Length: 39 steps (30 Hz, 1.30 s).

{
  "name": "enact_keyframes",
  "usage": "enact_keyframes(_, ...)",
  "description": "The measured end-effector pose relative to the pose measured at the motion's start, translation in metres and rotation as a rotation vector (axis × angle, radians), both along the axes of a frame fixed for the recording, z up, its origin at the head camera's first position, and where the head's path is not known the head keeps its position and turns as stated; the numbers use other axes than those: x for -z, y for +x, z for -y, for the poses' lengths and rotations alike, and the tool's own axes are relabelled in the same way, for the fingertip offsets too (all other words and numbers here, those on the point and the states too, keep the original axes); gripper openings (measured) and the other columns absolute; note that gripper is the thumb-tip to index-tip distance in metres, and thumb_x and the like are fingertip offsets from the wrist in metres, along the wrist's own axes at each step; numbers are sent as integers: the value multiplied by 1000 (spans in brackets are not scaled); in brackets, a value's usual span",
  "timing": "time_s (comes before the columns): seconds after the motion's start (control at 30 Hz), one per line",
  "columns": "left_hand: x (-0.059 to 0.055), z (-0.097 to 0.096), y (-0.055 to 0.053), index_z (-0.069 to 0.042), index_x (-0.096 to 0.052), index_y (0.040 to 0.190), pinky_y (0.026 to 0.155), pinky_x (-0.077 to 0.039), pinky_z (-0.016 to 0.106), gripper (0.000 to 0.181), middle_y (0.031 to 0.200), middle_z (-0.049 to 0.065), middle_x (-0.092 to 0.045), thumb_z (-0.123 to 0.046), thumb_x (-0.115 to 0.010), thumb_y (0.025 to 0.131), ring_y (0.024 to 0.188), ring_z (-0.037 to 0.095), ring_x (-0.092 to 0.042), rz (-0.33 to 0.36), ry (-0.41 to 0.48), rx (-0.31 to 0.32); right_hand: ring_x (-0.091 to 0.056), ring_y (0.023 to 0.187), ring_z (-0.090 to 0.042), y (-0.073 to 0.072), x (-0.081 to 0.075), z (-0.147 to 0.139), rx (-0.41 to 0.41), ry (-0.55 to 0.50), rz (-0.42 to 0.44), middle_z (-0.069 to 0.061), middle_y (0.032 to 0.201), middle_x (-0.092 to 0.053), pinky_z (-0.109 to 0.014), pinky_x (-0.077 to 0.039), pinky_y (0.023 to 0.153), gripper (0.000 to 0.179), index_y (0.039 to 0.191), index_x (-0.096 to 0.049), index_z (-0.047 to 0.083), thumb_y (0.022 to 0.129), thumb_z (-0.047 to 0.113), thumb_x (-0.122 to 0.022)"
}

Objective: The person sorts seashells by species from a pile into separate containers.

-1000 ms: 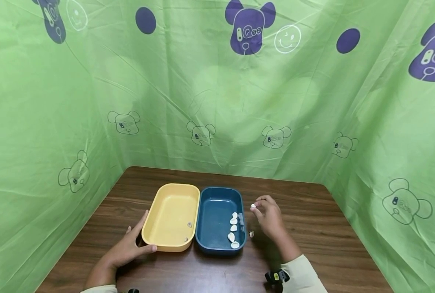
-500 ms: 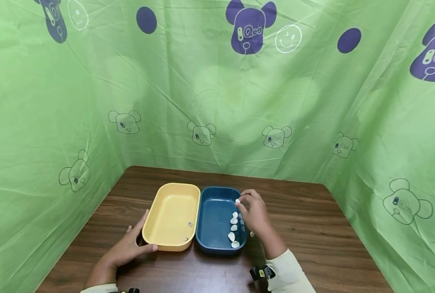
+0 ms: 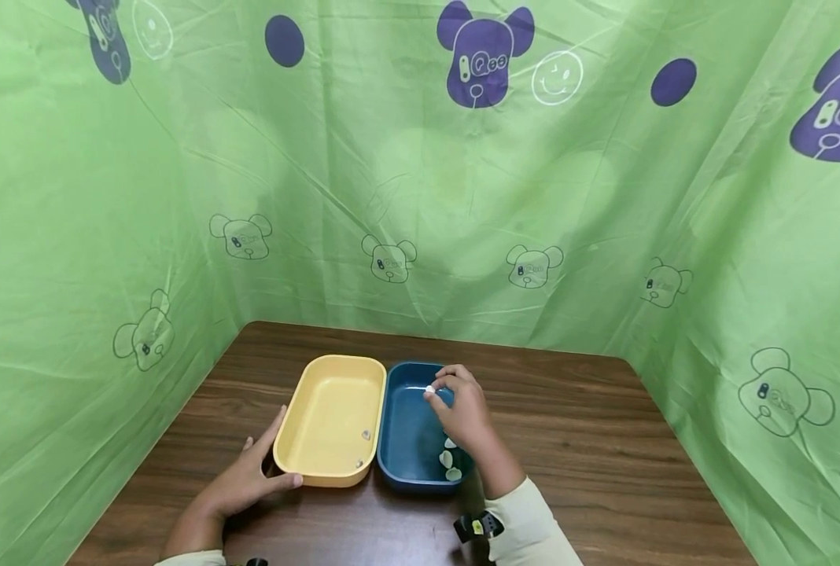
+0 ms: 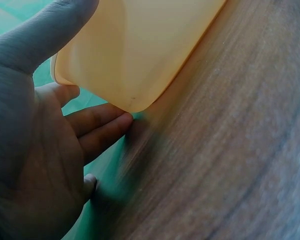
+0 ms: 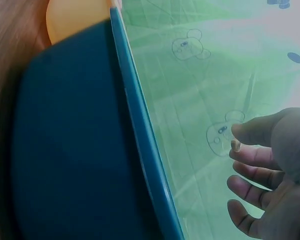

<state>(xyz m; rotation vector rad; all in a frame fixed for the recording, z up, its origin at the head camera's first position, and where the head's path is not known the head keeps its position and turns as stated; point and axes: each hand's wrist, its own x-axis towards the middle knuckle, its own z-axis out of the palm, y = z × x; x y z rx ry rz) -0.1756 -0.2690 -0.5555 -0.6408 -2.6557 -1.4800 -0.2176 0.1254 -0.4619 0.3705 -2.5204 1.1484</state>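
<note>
— Main risk?

— Dropping the white shell (image 3: 430, 389) (or pebble, too small to tell), pinched between thumb and fingertip of the right hand (image 3: 466, 413) above the blue tray (image 3: 413, 444). Could slip from a loosened grip.

— And with the left hand (image 3: 248, 476)?

— Spread wide against the yellow tray (image 3: 331, 417); might shove both trays by leaning too hard.

— Inside them?

— In the blue, count at least three pale pieces (image 3: 446, 458), perhaps more behind the hand; in the yellow, two greyish bits (image 3: 366, 435) near the right wall.

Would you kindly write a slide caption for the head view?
Right hand pinches a white shell over the blue tray; left hand touches the yellow tray.
</note>
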Motion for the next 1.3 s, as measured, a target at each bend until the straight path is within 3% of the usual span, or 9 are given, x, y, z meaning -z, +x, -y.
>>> enact_keyframes(0.23,3,0,0,-19,-10,178,120,6,92,123,177,31,-24,-27,-91,86,154,63,-23,8,-11,-11,-66,118,-31,-1,6,17,-40,15,-27,-12,122,-71,-51,-60,98,10,89,-78,7,94,12,-86)
enact_keyframes(0.47,2,0,0,-18,-10,178,120,7,92,124,175,33,-27,-24,-91,84,154,65,-26,-2,4,-3,-64,123,-27,2,5,35,-44,12,42,-5,125,-69,-49,-60,103,11,92,-78,10,95,17,-86)
enact_keyframes(0.77,1,0,0,-17,-10,178,120,6,92,124,176,33,-27,-23,-91,84,155,65,-27,2,1,-3,-64,119,-25,4,8,57,-84,45,59,-5,123,-69,-46,-60,98,14,95,-80,10,97,24,-85)
enact_keyframes(1.07,12,1,-2,-21,-13,178,124,15,86,122,176,29,-29,-28,-91,85,154,61,-32,-66,36,-6,-63,114,-22,8,16,71,-64,61,97,-2,121,-67,-42,-60,94,15,95,-78,14,97,28,-85)
enact_keyframes(1.3,5,0,-1,-19,-11,178,120,6,92,123,175,33,-26,-26,-91,84,153,65,-25,-12,9,-9,-65,114,-24,10,17,80,-76,90,96,-4,122,-68,-40,-62,91,20,99,-79,12,97,31,-85)
